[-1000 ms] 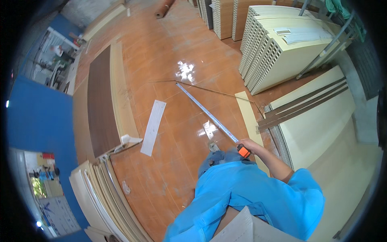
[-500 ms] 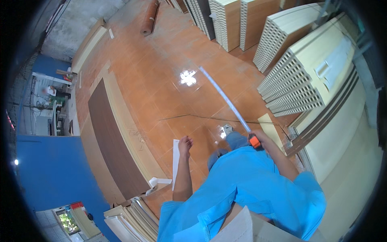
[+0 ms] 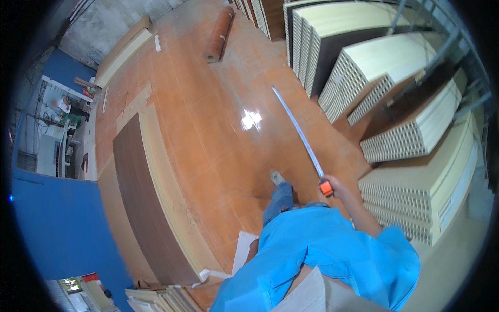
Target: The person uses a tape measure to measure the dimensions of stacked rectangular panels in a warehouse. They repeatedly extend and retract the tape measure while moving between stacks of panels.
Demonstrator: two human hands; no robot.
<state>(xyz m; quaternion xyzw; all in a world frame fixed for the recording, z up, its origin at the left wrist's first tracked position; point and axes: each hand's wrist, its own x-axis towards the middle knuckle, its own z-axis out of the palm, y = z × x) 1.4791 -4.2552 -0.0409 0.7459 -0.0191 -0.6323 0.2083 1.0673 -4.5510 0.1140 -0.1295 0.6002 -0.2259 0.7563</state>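
Observation:
My right hand [image 3: 339,188] is closed around a tape measure [image 3: 326,187] with an orange and black case. Its long pale blade [image 3: 297,126] is pulled out and points forward and left, above the floor. Of my left arm [image 3: 251,250] only a small patch of skin shows beside my blue shirt; its fingers are hidden. Close to that arm lies a white strip [image 3: 241,250]. One of my feet, in a grey shoe [image 3: 277,178], is stretched forward on the tiles.
On the left, a dark brown panel [image 3: 150,197] lies on lighter boards along a blue wall [image 3: 62,223]. Stacks of hollow-core panels [image 3: 397,143] stand on the right. A reddish-brown roll [image 3: 219,36] rests farther ahead on the orange tiled floor [image 3: 208,135]. Another person [image 3: 70,107] is beyond the opening at far left.
I have stepped forward, so the floor and panels shift in view. My left hand has swung back toward my body. The tape measure stays in my right hand with its blade out.

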